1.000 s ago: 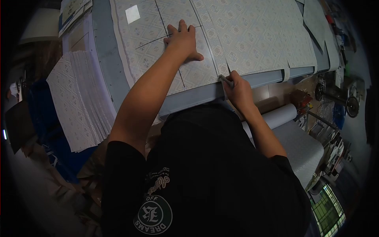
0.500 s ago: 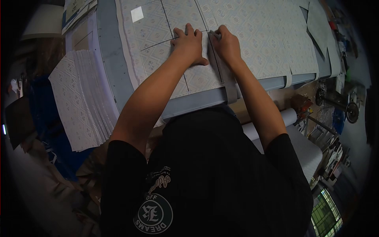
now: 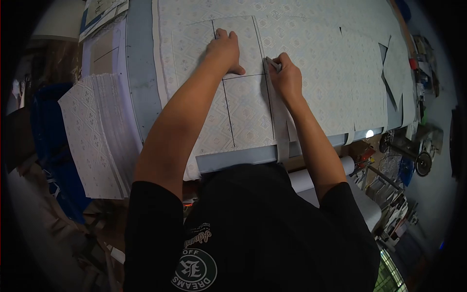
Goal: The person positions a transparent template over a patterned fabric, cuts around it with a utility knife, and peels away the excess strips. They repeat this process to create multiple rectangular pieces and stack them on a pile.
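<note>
Pale patterned fabric [image 3: 316,97] with dark straight lines lies over a grey table [image 3: 141,78]. My left hand [image 3: 226,52] rests on it near the upper part of a long line, fingers apart, pressing the cloth. To its right, my right hand [image 3: 286,75] is closed round a small grey tool [image 3: 273,64], whose tip is at another dark line. I cannot make out the tool's exact kind. Beside and below this hand, a loose cut strip [image 3: 280,126] runs down over the table's front edge.
A thick stack of patterned pieces [image 3: 92,136] hangs at the left, beside a blue container [image 3: 56,146]. Papers [image 3: 99,17] lie at the upper left. Cut pieces [image 3: 396,73] are at the right. Below the table edge is a white roll [image 3: 321,175].
The view has shifted, showing more of the cloth's far part. My right hand has moved up along the line with the tool. My left hand has moved farther up the cloth.
</note>
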A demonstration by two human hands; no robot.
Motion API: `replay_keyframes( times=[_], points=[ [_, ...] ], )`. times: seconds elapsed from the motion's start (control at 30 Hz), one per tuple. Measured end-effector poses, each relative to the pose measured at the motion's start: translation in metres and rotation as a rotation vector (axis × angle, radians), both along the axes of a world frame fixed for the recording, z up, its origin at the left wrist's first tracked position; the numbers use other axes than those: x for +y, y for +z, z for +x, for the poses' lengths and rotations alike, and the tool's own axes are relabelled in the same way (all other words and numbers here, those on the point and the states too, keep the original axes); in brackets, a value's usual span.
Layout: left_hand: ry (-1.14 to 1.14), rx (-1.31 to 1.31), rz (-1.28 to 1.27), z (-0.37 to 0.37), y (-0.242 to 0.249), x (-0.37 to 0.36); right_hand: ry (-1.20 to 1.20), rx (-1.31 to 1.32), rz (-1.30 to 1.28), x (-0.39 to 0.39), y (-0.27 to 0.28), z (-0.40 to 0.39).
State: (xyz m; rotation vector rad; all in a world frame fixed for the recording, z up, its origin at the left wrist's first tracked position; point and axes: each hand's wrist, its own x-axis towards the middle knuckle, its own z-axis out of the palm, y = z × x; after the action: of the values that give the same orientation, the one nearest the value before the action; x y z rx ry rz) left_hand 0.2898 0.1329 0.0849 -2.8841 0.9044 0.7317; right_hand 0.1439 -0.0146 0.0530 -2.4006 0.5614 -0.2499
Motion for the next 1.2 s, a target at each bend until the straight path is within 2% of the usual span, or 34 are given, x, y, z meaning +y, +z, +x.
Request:
replay_keyframes(
  times=[0.23,0.37,0.53,0.67,0.77,0.87,0.9,0.93,0.97,1.1,1.2],
  points=[
    [-0.014,0.023,0.047,0.001,0.004,-0.003,0.065,-0.083,-0.101,-0.035,-0.003,0.133],
    [0.033,0.006,-0.005,-0.001,0.000,-0.001,0.069,-0.117,-0.056,-0.039,-0.009,0.146],
    [0.085,0.118,-0.022,0.002,0.008,-0.001,-0.006,-0.181,0.003,-0.033,-0.016,0.139],
    [0.100,0.112,-0.054,0.009,0.006,0.007,0.002,-0.143,0.040,-0.046,-0.021,0.137],
    [0.070,0.174,-0.135,0.026,0.002,0.017,0.150,-0.157,0.086,-0.075,-0.012,0.142],
    [0.151,0.156,-0.179,0.027,0.009,0.016,0.562,-0.044,0.020,-0.113,0.006,0.165],
    [0.188,0.032,-0.081,0.022,0.010,0.014,0.561,-0.039,0.027,-0.122,0.007,0.178],
    [0.224,-0.092,0.016,0.018,0.010,0.013,0.723,-0.038,0.001,-0.130,0.009,0.192],
    [0.223,-0.086,0.019,0.019,0.007,0.013,0.885,-0.037,-0.027,-0.136,0.010,0.203],
    [0.272,0.018,-0.099,0.023,0.002,0.017,1.030,0.046,-0.037,-0.135,0.020,0.226],
    [0.265,0.042,-0.140,0.024,0.002,0.020,1.071,-0.002,-0.035,-0.124,0.018,0.232]
  ],
)
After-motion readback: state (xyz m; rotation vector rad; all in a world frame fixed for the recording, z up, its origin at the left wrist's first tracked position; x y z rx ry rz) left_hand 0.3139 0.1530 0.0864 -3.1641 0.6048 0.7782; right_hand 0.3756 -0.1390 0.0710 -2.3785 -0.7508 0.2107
